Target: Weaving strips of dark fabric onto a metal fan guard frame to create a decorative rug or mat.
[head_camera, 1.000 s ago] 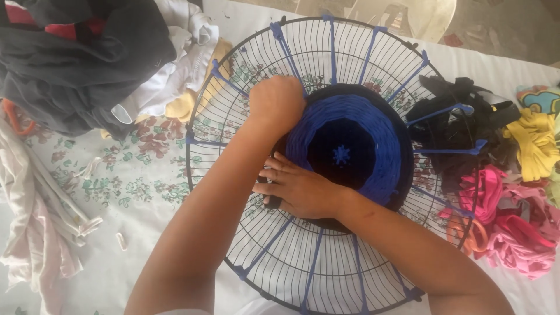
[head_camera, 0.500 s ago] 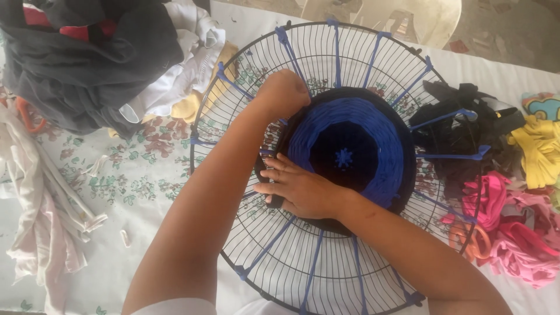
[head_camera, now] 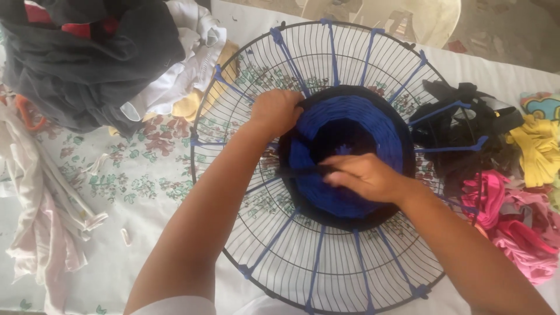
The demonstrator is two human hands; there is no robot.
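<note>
Head view: nearest, the right hand [head_camera: 364,178] has slid leftward across the woven blue disc [head_camera: 350,154], fingers pinching a dark strip [head_camera: 297,172] lying crosswise, so another pass seems underway. Beyond, the left hand [head_camera: 275,112] stays curled at the disc's edge. Wire fan guard [head_camera: 326,274] lies flat on the tabletop [head_camera: 134,192].

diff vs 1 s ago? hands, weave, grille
The right hand slid from the left edge of the woven fabric disc toward its middle, its fingers now pinching a dark fabric strip. The left hand stayed gripping the disc's upper-left rim. The wire fan grille and cloth piles are unchanged.
</note>
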